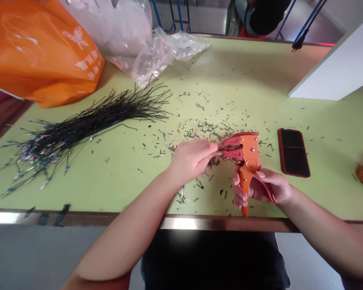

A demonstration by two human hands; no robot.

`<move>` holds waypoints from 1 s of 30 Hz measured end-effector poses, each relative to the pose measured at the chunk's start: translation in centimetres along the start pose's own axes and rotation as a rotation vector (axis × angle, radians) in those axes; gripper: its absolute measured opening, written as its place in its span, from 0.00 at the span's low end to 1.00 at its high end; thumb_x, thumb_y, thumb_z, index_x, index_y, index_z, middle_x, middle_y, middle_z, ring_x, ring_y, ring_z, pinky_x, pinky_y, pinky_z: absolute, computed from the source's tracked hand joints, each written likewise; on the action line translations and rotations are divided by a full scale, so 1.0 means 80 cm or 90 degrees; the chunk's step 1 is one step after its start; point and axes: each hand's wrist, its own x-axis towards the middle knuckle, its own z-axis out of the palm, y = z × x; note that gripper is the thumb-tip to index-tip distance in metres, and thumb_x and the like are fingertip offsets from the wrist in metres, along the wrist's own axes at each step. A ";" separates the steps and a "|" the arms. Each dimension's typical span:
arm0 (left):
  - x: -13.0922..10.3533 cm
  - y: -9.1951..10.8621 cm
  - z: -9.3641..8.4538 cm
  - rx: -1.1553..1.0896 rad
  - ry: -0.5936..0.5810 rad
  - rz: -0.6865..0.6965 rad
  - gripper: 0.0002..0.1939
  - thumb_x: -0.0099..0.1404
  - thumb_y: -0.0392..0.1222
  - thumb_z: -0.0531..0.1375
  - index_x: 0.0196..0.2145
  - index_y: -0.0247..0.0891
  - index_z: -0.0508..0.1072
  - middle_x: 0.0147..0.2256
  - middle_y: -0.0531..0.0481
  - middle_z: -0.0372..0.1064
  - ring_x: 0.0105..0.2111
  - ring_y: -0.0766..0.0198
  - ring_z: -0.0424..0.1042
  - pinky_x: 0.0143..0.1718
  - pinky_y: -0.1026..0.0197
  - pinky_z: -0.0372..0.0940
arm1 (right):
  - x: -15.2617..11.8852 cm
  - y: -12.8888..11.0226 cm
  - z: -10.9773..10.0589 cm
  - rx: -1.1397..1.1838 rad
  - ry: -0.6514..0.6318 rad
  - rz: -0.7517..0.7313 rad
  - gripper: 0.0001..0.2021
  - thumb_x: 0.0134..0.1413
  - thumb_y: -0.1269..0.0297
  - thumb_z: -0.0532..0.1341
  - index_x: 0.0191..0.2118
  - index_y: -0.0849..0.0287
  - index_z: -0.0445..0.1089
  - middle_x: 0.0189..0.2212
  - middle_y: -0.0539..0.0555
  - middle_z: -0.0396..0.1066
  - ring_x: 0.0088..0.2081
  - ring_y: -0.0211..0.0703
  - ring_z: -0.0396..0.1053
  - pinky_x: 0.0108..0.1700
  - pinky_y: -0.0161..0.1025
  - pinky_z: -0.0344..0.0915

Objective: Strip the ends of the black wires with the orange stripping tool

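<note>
The left hand [195,159] had its grip pinched on thin black wire [232,147], strands hard to count, at the jaws of one red-and-orange stripping tool [250,161], its handles wrapped by the right hand [270,184] over the desk [329,197]. One bundle of black wires [99,117], too dense to count, lay left of scattered clippings [211,127], one phone [294,154] right; one orange bag [57,52], cut off at left, hid its contents.
</note>
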 end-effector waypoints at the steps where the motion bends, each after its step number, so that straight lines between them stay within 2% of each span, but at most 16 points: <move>1: 0.000 -0.001 -0.001 0.003 -0.008 0.001 0.17 0.81 0.40 0.51 0.33 0.40 0.70 0.22 0.57 0.67 0.22 0.69 0.65 0.25 0.65 0.60 | 0.000 0.000 -0.001 -0.004 -0.004 0.000 0.21 0.65 0.48 0.65 0.49 0.63 0.73 0.34 0.55 0.74 0.36 0.44 0.76 0.45 0.43 0.73; 6: -0.002 -0.006 -0.002 -0.007 -0.044 -0.005 0.18 0.80 0.39 0.50 0.31 0.40 0.69 0.22 0.56 0.66 0.21 0.69 0.65 0.24 0.65 0.59 | -0.003 -0.001 -0.004 -0.036 -0.010 0.005 0.22 0.65 0.47 0.65 0.51 0.63 0.73 0.36 0.56 0.76 0.38 0.46 0.77 0.46 0.44 0.73; 10: -0.003 -0.009 -0.003 -0.014 -0.074 -0.026 0.16 0.79 0.38 0.51 0.33 0.40 0.72 0.25 0.55 0.71 0.24 0.69 0.69 0.26 0.65 0.61 | -0.003 -0.003 -0.004 -0.061 0.000 -0.003 0.22 0.65 0.49 0.66 0.53 0.63 0.74 0.38 0.57 0.77 0.40 0.47 0.77 0.46 0.44 0.73; 14: -0.003 -0.009 -0.004 -0.008 -0.071 -0.029 0.16 0.79 0.36 0.52 0.33 0.40 0.73 0.25 0.55 0.72 0.23 0.69 0.69 0.25 0.65 0.61 | -0.004 -0.003 -0.006 -0.077 0.001 -0.009 0.21 0.66 0.51 0.66 0.54 0.64 0.74 0.40 0.58 0.77 0.42 0.47 0.78 0.47 0.43 0.72; 19: -0.003 -0.008 -0.004 -0.004 -0.087 -0.041 0.17 0.80 0.39 0.51 0.33 0.40 0.73 0.23 0.56 0.70 0.22 0.68 0.68 0.25 0.64 0.61 | -0.003 0.001 -0.009 -0.068 0.016 -0.026 0.19 0.68 0.52 0.65 0.52 0.64 0.74 0.37 0.56 0.75 0.40 0.46 0.78 0.48 0.44 0.72; 23: -0.002 -0.008 -0.003 -0.016 -0.069 -0.038 0.17 0.80 0.39 0.51 0.33 0.40 0.72 0.23 0.56 0.70 0.22 0.69 0.67 0.25 0.65 0.61 | -0.001 0.004 -0.007 -0.068 0.043 -0.027 0.16 0.69 0.53 0.64 0.47 0.64 0.74 0.34 0.54 0.74 0.37 0.45 0.76 0.46 0.44 0.73; 30: 0.001 -0.006 -0.004 -0.031 -0.057 -0.037 0.16 0.80 0.40 0.52 0.32 0.40 0.71 0.22 0.57 0.68 0.21 0.70 0.65 0.24 0.64 0.59 | -0.001 0.005 -0.007 -0.057 0.045 -0.030 0.17 0.69 0.51 0.64 0.46 0.64 0.74 0.33 0.53 0.73 0.36 0.44 0.76 0.45 0.45 0.75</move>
